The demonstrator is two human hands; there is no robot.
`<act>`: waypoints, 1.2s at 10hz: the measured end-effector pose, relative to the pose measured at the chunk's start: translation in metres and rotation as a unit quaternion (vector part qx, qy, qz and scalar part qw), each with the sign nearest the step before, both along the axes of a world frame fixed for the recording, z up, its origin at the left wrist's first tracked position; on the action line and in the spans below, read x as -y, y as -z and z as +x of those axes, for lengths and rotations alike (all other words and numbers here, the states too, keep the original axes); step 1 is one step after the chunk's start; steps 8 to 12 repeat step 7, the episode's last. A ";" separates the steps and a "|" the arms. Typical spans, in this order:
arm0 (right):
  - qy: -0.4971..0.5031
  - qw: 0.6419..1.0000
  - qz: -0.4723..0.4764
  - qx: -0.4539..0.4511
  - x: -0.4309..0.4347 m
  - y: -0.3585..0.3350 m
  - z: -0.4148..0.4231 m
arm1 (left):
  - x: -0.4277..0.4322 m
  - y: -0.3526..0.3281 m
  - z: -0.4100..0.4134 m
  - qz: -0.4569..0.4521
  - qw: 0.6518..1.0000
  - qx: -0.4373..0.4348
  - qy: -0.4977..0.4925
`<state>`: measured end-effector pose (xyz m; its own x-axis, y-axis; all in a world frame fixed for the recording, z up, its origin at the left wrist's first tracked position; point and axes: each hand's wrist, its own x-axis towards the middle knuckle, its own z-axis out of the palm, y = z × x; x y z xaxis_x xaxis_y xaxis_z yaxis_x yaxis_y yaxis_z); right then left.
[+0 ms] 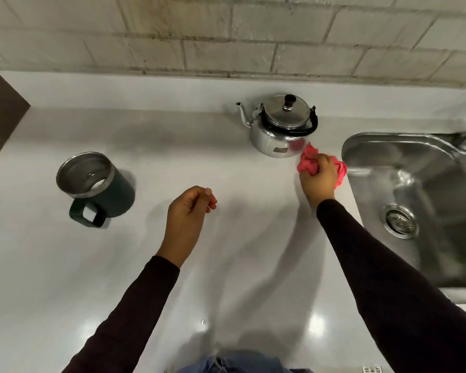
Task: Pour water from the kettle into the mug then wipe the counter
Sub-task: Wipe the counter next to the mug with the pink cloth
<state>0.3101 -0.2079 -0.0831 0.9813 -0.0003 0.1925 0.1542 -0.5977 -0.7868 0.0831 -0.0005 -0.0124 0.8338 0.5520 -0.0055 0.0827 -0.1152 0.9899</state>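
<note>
A shiny metal kettle (280,127) with a black handle stands upright near the back of the white counter (199,265), its spout pointing left. A dark green mug (97,187) with a steel inside stands at the left, handle toward me. My right hand (319,176) grips a crumpled pink cloth (308,160) pressed on the counter just in front and to the right of the kettle. My left hand (189,211) hovers over the middle of the counter, fingers curled in with nothing in them.
A steel sink (414,189) with a round drain is set into the counter at the right, close to the cloth. A tiled wall (226,36) runs along the back. A dark panel (0,111) borders the counter at the far left.
</note>
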 end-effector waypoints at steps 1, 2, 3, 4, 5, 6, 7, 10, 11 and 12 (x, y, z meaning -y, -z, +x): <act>-0.003 1.000 -0.009 -0.020 0.001 0.002 0.047 | 0.013 0.004 0.013 -0.009 1.000 -0.009 -0.027; -0.011 0.999 -0.019 -0.028 0.002 0.004 0.086 | 0.023 0.007 0.022 -0.019 0.999 -0.013 -0.048; -0.028 0.998 -0.030 -0.049 0.002 0.001 0.113 | 0.032 0.008 0.026 -0.024 0.997 -0.025 -0.065; -0.041 0.997 -0.049 -0.052 -0.001 -0.002 0.133 | 0.037 0.008 0.026 -0.023 0.996 -0.028 -0.079; -0.075 0.990 -0.095 -0.065 -0.001 -0.012 0.135 | 0.036 0.007 0.020 -0.016 0.996 -0.030 -0.077; -0.132 0.959 -0.240 -0.072 0.006 -0.020 0.128 | 0.030 0.006 0.015 -0.010 0.997 -0.040 -0.065; -0.128 0.914 -0.384 -0.027 0.010 -0.032 0.094 | 0.014 -0.002 0.017 -0.011 0.998 -0.043 -0.048; -0.128 0.914 -0.384 -0.027 0.010 -0.032 0.094 | 0.014 -0.002 0.017 -0.011 0.998 -0.043 -0.048; -0.128 0.914 -0.384 -0.027 0.010 -0.032 0.094 | 0.014 -0.002 0.017 -0.011 0.998 -0.043 -0.048; -0.128 0.914 -0.384 -0.027 0.010 -0.032 0.094 | 0.014 -0.002 0.017 -0.011 0.998 -0.043 -0.048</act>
